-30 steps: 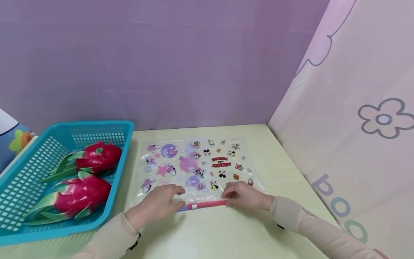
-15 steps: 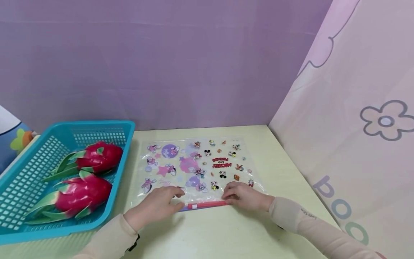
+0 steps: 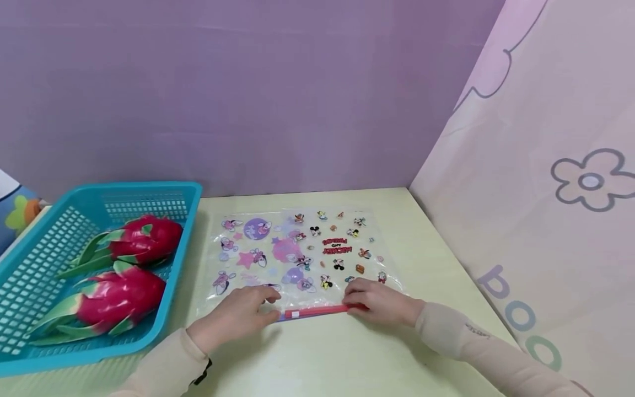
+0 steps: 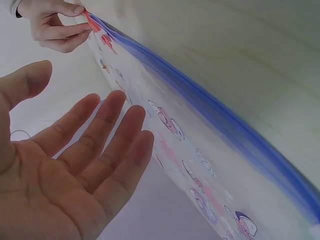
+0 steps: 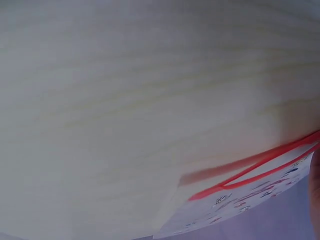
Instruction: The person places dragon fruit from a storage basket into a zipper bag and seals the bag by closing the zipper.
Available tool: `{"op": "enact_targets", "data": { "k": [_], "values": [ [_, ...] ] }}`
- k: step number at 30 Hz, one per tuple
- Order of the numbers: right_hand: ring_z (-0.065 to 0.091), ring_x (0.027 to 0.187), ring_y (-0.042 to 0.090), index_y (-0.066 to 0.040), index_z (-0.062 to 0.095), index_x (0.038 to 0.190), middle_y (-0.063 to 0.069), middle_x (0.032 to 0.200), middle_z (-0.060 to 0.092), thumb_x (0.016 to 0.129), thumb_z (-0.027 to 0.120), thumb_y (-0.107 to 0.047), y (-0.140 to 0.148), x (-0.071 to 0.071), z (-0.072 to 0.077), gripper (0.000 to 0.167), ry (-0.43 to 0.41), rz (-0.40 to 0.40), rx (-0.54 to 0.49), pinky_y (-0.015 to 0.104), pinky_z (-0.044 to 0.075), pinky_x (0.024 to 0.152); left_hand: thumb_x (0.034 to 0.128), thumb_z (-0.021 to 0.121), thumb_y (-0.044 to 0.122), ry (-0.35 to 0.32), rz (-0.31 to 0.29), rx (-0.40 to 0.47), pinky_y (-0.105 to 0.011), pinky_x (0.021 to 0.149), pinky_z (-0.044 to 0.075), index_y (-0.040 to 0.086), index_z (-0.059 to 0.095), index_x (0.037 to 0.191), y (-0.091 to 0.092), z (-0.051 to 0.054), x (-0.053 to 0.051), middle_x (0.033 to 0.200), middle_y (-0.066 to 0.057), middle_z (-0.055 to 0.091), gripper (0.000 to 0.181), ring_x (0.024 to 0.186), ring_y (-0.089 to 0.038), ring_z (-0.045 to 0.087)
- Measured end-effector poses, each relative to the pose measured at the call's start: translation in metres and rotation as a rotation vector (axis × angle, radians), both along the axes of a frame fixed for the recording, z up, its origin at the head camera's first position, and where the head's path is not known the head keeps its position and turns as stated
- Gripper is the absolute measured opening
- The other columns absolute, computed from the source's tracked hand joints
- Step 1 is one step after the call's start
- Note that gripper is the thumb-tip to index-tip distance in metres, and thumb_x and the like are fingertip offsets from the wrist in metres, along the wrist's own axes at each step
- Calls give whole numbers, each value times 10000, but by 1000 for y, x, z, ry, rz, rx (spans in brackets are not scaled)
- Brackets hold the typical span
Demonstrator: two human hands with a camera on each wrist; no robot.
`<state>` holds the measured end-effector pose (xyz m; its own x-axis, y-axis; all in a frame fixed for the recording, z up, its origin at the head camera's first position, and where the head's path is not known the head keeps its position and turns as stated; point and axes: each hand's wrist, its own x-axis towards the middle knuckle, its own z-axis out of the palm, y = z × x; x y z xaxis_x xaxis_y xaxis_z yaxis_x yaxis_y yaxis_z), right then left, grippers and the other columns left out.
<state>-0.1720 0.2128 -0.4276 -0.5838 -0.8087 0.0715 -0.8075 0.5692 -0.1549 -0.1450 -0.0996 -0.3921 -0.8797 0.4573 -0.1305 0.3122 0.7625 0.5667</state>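
Two clear zip bags overlap flat on the table. The right one, a Mickey and Friends zip bag (image 3: 342, 275), has a red zip edge (image 3: 317, 312) with a white slider (image 3: 296, 314). Partly under it is a pink and purple printed zip bag (image 3: 248, 259), whose blue zip edge (image 4: 215, 120) shows in the left wrist view. My right hand (image 3: 382, 303) pinches the red edge between thumb and fingers. Over the near edge of the pink bag, my left hand (image 3: 240, 314) hovers with fingers spread and loosely bent, holding nothing. The right wrist view barely catches the right hand.
A teal basket (image 3: 193, 215) stands on the left with two dragon fruits (image 3: 119, 298) in it. Purple cloth (image 3: 297, 99) hangs behind the table (image 3: 317, 358), and a pink printed sheet (image 3: 521, 193) borders its right side.
The head view has shifted slightly. My right wrist has turned a little, so the dark strap under it no longer shows. The left hand keeps nearly the same pose.
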Motion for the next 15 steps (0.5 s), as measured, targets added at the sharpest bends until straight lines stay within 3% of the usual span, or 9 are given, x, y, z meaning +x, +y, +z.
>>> {"op": "enact_targets", "data": {
  "k": [5, 15],
  "values": [
    [558, 972, 97, -143, 697, 1030, -31, 1040, 614, 872, 620, -207, -2, -2, 1, 187, -55, -10, -39, 243, 473, 898, 831, 644, 270, 4, -1, -2, -422, 816, 486, 103, 643, 1099, 0, 0, 0, 1011, -25, 663, 315, 946, -207, 609],
    [553, 864, 10, -172, 708, 973, -92, 943, 612, 866, 629, -195, -4, -9, 0, 135, -250, -93, -107, 175, 488, 798, 831, 642, 263, -3, 10, -2, -411, 799, 495, 99, 646, 1095, -1, -1, -1, 1004, -32, 665, 311, 926, -202, 612]
  ]
}}
